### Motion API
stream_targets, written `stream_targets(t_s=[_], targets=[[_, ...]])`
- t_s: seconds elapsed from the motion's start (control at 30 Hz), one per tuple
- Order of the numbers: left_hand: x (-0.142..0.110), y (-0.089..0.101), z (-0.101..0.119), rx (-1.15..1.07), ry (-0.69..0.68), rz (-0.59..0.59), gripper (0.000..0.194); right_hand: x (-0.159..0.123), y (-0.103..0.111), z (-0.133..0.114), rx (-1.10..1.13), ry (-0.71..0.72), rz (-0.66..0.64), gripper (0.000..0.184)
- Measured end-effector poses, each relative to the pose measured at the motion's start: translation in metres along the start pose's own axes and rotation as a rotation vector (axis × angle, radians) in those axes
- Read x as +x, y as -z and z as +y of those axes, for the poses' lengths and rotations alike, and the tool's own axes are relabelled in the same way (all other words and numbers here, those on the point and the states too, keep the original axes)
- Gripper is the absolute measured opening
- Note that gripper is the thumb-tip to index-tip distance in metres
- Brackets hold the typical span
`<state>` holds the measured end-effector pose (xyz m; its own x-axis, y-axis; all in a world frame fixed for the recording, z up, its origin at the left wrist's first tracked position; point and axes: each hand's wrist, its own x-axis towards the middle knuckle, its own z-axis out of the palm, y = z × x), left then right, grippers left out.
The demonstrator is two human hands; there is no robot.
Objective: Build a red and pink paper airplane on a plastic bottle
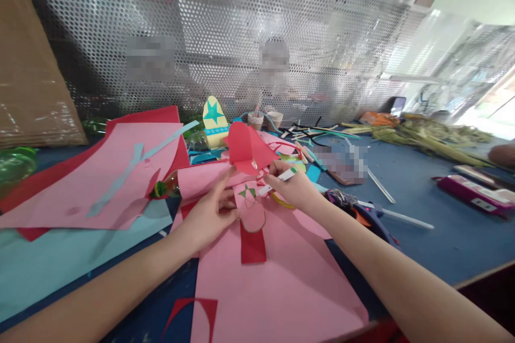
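Note:
My right hand (287, 182) is closed round a white marker (277, 181) with a green end, its tip at a rounded pink paper piece (252, 217). A green star (247, 193), partly filled in, is drawn on that piece. My left hand (211, 209) grips the piece's left edge, thumb near its side and index finger stretched forward. Just beyond lies a plastic bottle wrapped in pink paper (203, 178), its green-capped neck pointing left. A folded red paper shape (245, 147) stands over the wrapped bottle. Beneath the rounded piece is a red paper strip (253, 246).
A large pink sheet (281, 284) covers the table's front. More pink and red sheets lie left, above a light blue sheet (52, 268). A blue glue gun (374, 222) and purple case (475, 193) are right. Behind stand paper cups (255, 120) and a perforated metal panel (225, 27).

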<state>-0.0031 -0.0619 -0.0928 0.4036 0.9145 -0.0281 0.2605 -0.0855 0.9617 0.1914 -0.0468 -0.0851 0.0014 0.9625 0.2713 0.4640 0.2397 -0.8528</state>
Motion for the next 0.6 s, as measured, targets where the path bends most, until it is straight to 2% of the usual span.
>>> stream_targets(t_s=[0.07,0.13,0.23,0.3,0.4,0.6], targets=[[0.0,0.0,-0.001,-0.001,0.003,0.006,0.083,0.0,0.0,0.0,0.054,-0.008,0.009,0.019],[0.0,0.0,-0.002,-0.004,0.003,0.014,0.083,0.0,0.0,0.0,0.205,-0.051,0.022,0.019],[-0.001,-0.001,0.0,-0.012,-0.009,0.013,0.083,-0.002,0.0,-0.003,0.541,-0.198,-0.013,0.019],[-0.001,-0.001,0.0,-0.035,-0.029,0.008,0.083,-0.004,-0.002,-0.005,0.675,-0.301,-0.084,0.021],[-0.001,-0.002,-0.004,-0.064,-0.071,-0.003,0.082,-0.005,-0.007,-0.002,0.671,-0.326,-0.123,0.023],[0.001,-0.002,-0.017,-0.072,-0.105,0.025,0.082,-0.006,-0.016,0.008,0.549,-0.192,-0.074,0.034]])
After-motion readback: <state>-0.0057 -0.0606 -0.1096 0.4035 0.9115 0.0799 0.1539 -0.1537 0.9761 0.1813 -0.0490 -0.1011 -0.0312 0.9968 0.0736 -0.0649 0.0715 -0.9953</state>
